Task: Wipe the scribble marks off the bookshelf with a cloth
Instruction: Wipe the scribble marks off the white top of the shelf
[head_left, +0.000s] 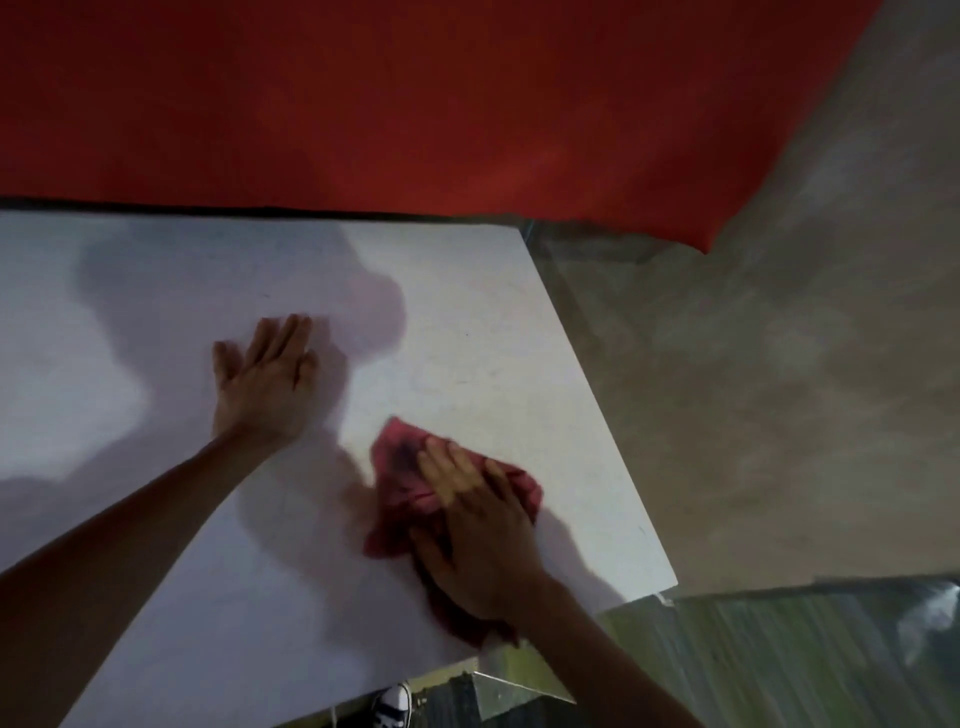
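The white top of the bookshelf (156, 322) fills the lower left of the head view. Faint thin scribble marks (457, 379) show on its right part. My right hand (478, 530) presses flat on a crumpled red cloth (400, 457) near the shelf's right front edge, fingers straight and blurred. My left hand (267, 379) rests flat on the bare surface to the left, fingers straight and spread. The cloth's lower part is hidden under my right palm.
A red wall or panel (415, 104) stands behind the shelf's far edge. Grey concrete floor (779, 389) lies to the right. A glassy sheet (805, 654) sits at lower right. A black-and-white sneaker (393, 706) shows below the front edge.
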